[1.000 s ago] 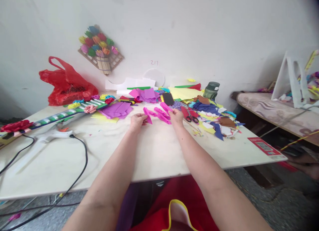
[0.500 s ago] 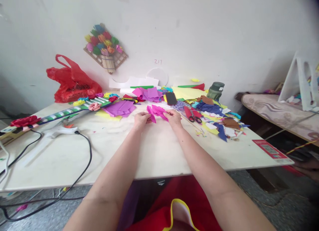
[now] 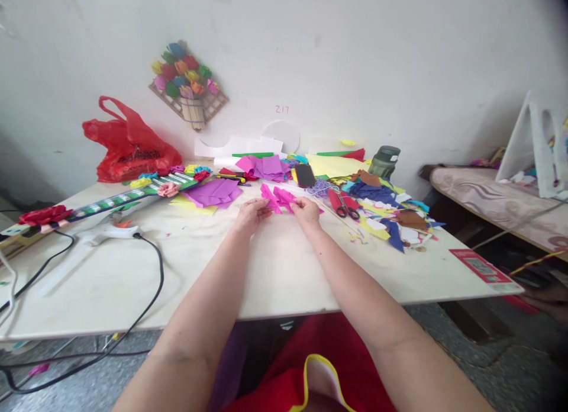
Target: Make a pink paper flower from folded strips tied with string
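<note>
My left hand pinches the left end of the magenta paper pieces, fingers closed on an edge. My right hand grips the right end of the same bunch, thumb and fingers closed on it. The paper is held low over the far middle of the white table, between both hands; whether it touches the top I cannot tell.

Just beyond the hands: a black phone, more pink and purple sheets, and a flat stack of purple paper to the left. Red-handled scissors lie just right of my right hand, beside a heap of blue, yellow, white and brown scraps. A dark green jar stands behind that heap near the wall.

Far left: a red plastic bag, a long green-and-white board with paper flowers, a red paper rose, and a white glue gun with a black cord looping off the table edge. A paper flower bouquet hangs on the wall. A red card sits at the right corner.
</note>
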`<state>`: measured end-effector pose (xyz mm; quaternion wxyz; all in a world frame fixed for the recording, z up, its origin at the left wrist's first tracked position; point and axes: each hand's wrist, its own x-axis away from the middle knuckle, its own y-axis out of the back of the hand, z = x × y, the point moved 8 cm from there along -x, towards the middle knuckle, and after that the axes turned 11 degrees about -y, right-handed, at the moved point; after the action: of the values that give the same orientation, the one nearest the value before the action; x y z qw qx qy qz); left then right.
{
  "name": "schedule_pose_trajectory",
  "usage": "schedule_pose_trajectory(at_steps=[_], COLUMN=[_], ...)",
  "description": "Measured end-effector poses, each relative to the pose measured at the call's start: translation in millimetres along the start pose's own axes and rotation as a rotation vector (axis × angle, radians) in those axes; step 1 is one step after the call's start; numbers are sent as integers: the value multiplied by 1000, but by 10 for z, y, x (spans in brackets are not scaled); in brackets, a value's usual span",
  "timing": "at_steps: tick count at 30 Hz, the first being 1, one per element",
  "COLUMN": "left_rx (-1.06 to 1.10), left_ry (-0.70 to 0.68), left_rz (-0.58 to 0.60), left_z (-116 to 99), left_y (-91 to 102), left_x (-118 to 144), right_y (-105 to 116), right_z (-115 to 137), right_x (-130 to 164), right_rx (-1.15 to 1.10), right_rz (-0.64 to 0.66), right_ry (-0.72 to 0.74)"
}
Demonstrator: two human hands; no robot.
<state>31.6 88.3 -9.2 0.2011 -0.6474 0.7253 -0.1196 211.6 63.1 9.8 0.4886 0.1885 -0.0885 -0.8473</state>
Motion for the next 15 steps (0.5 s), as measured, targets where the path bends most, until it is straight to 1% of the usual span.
schedule_pose_trajectory(at_steps=[3,6,10,15], left_rx=[95,137,162,131], left_ry=[51,79,89,55], left_rz=[68,115,93,50], left_z=[32,58,93,108], left_y=[-105,-183,-184,-141], left_x=[28,51,51,29], right_y=[10,-3,-32,-84], right_z=[26,48,81,109], right_x=[28,52,80,109], right_rx=[95,147,169,158], right_rz=[-25,-27,-18,21], right_ry=[3,14,33,48])
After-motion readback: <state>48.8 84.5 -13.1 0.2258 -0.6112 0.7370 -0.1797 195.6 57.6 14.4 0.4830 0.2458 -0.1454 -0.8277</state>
